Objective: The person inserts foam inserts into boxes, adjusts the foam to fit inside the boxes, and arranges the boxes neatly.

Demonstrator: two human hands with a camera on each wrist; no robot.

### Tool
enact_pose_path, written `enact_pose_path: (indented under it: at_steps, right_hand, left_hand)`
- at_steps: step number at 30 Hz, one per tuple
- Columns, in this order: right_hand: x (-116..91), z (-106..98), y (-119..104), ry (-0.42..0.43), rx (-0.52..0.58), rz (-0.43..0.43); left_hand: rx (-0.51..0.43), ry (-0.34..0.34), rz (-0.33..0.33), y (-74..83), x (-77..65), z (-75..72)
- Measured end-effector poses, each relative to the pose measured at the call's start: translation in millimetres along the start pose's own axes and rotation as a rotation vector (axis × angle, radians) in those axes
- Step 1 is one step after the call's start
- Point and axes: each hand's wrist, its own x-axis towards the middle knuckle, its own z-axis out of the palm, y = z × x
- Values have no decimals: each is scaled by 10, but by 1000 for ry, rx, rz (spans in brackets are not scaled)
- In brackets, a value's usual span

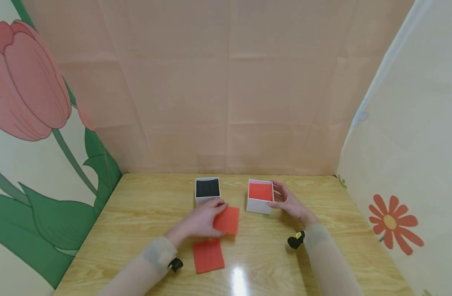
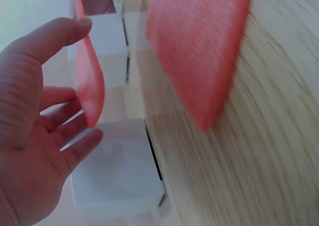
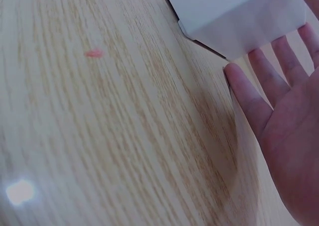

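My left hand (image 1: 205,220) pinches a red foam square (image 1: 227,220) over the table. The thumb lies on one edge and fingers at the opposite one, and the sheet bows slightly in the left wrist view. A second red square (image 1: 209,256) lies flat on the wood below that hand. My right hand (image 1: 290,204) rests against the right side of a white box (image 1: 258,206) with a red square piece (image 1: 260,191) inside its opening. In the right wrist view, its fingers (image 3: 271,81) stretch nearly straight along the box wall.
Another white box (image 1: 201,200), with a black piece (image 1: 207,188) filling its top, stands left of the first, partly behind my left hand. A beige cloth backdrop (image 1: 226,102) closes off the table's far edge. Flower-printed panels (image 1: 392,164) stand at both sides.
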Motion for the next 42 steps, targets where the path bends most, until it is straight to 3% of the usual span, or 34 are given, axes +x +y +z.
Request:
enact_pose_path:
  at_steps: [6, 17, 25, 33, 42]
  right_hand:
    - [-7, 6, -7, 1, -6, 6]
    - [0, -7, 24, 7, -10, 3]
    - [-9, 10, -1, 3, 7, 8]
    - [-7, 17, 33, 0, 4, 6]
    - [-8, 14, -14, -12, 23, -27]
  left_hand:
    - [-52, 32, -25, 110, 95, -36]
    - [-87, 87, 5, 269, 370, -119]
    - [-251, 135, -1, 320, 529, -64]
    - [-202, 169, -22, 359, 643, -23]
    - [-234, 171, -22, 452, 872, -60]
